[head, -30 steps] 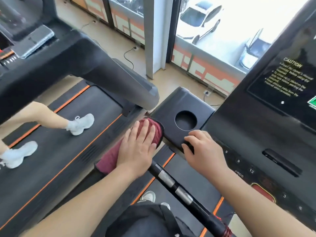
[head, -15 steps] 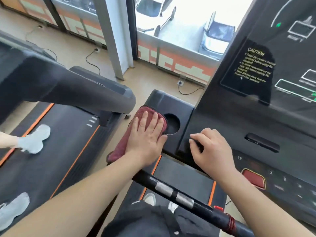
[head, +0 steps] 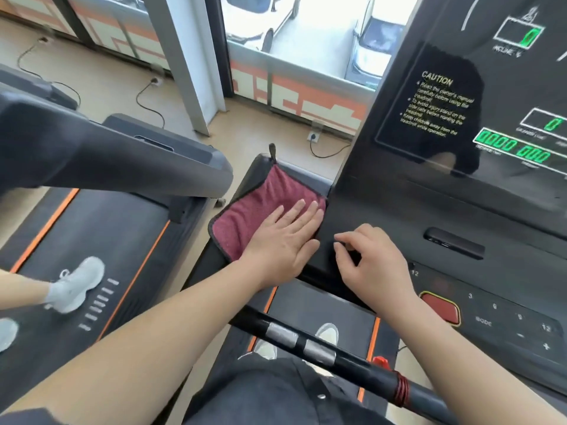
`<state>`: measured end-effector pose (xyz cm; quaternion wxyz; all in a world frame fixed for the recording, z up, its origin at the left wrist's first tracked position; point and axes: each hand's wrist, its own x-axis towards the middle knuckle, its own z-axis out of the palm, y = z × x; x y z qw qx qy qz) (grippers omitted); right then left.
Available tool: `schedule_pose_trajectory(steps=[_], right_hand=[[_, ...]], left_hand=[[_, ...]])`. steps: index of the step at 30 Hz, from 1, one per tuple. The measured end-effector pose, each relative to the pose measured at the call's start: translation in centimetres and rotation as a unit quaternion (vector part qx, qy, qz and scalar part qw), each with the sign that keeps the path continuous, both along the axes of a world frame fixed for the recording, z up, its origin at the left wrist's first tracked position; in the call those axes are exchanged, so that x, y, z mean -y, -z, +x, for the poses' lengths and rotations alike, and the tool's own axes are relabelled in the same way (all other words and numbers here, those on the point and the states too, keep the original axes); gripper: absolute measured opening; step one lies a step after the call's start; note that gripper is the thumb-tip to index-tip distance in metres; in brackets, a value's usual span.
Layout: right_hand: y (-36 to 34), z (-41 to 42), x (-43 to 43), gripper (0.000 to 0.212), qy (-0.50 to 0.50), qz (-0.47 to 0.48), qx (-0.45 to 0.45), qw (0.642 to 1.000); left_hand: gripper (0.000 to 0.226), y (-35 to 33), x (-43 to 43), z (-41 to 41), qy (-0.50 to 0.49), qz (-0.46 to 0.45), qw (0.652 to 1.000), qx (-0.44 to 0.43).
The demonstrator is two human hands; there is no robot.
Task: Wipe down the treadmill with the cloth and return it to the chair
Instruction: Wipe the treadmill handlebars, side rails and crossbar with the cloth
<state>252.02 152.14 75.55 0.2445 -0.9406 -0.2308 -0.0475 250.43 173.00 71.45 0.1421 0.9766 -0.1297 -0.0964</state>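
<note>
Maroon cloth (head: 257, 207) lies spread over the left side tray (head: 306, 174) of the treadmill (head: 414, 210), centre frame, covering most of it. Left hand (head: 282, 240) presses flat on the cloth, fingers straight. Right hand (head: 374, 262), just beside it, has fingers loosely bent, tips touching the treadmill, holding nothing.

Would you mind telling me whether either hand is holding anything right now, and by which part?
Nothing is gripped. The left hand presses flat on the cloth, near its right edge; the right hand only touches the console.
</note>
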Motion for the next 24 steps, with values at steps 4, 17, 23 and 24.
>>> schedule_pose_trajectory(steps=[4, 17, 23, 24], right_hand=[[-0.1, -0.5, -1.8, 0.01, -0.03, 0.012, -0.008, 0.999], [0.2, -5.8, -3.1, 0.015, -0.081, 0.03, -0.12, 0.989], [2.3, -9.6, -2.6, 0.017, -0.061, 0.022, -0.229, 0.971], [2.3, -10.0, -2.2, 0.024, -0.046, 0.002, -0.241, 0.969]], left_hand=[[0.064, 0.1, -3.8, -2.4, 0.057, 0.076, 0.995, 0.017], [0.052, 0.9, -8.3, -7.8, -0.123, -0.042, 0.982, 0.136], [0.042, 1.6, -6.4, -15.2, -0.098, -0.044, 0.973, 0.203], [0.043, 2.1, -5.5, -16.1, -0.097, -0.023, 0.975, 0.199]])
